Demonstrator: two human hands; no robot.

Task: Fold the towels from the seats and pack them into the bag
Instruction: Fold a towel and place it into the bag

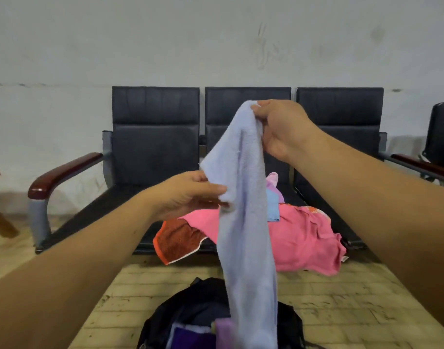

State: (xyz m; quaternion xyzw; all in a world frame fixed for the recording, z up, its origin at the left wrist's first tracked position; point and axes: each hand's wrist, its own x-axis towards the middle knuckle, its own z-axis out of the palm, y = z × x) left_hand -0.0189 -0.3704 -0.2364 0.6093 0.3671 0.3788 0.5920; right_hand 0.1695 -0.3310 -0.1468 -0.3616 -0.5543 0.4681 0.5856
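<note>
Grip check; right hand (281,129) pinches top corner of lavender towel (243,210) high, so cloth drops straight over open bag (190,306); left hand (190,192) nips side edge lower, likely squaring fold; pink towel (304,238) waits on seats (314,197).

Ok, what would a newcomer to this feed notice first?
The pale lilac towel hanging mid-frame, pinched at its top by the right hand and lower down by the left hand. Behind it, a bright pink towel lies heaped on the black seats, and the dark bag sits open on the floor below.
</note>
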